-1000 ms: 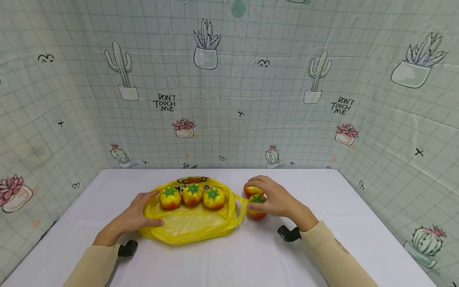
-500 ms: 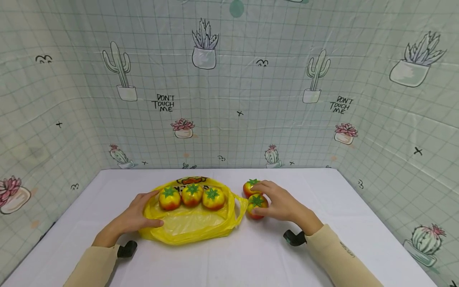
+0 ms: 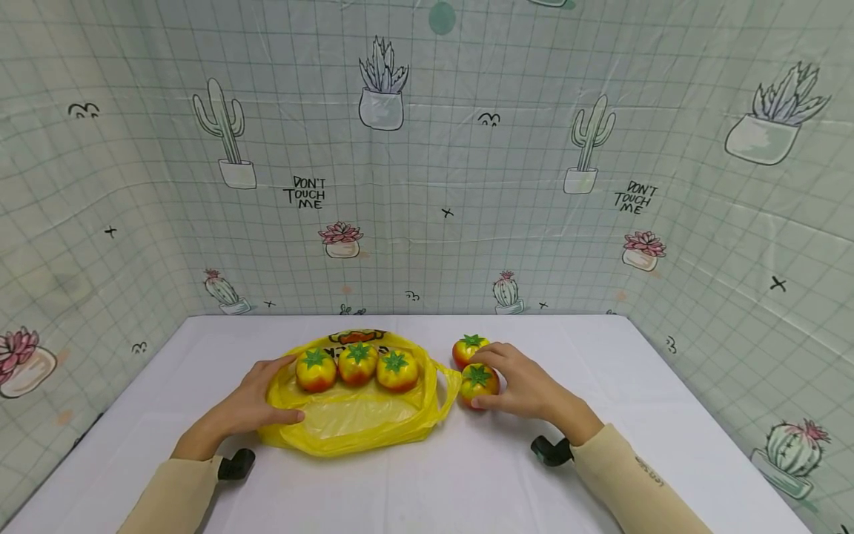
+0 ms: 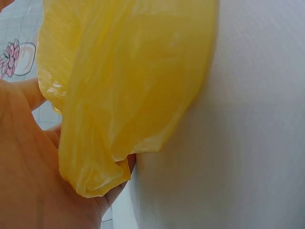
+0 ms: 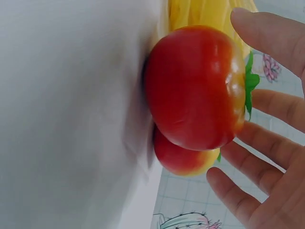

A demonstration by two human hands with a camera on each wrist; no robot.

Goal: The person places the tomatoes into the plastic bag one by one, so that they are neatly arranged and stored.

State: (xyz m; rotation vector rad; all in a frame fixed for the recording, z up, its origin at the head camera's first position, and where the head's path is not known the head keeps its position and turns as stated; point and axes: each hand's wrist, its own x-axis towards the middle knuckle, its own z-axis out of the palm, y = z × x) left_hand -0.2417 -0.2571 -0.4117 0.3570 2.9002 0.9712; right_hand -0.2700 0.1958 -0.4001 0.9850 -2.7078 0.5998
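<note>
Two toy tomatoes, red below and yellow on top with green star-shaped leaves, stand on the table right of a yellow plastic bag (image 3: pixel 360 415). My right hand (image 3: pixel 523 382) is spread beside the nearer tomato (image 5: pixel 195 88), with thumb and fingertips around it and nothing pinched. Behind it, partly covered in the right wrist view, is the farther tomato (image 5: pixel 183 155). Three more tomatoes (image 3: pixel 358 363) sit in a row inside the bag's wide mouth. At the bag's left end rests my left hand (image 3: pixel 250 400), thumb and forefinger extended over the plastic; its outer fingers are partly hidden.
The bag's handle loop (image 3: pixel 448 389) reaches to the nearer loose tomato. All of it lies on a white-covered table (image 3: pixel 414 489). Grid-patterned cloth walls (image 3: pixel 427 170) with plant drawings enclose the back and both sides.
My right hand has drawn back toward me and right from the two loose tomatoes, uncovering both. The left hand, bag and three tomatoes in it look unchanged.
</note>
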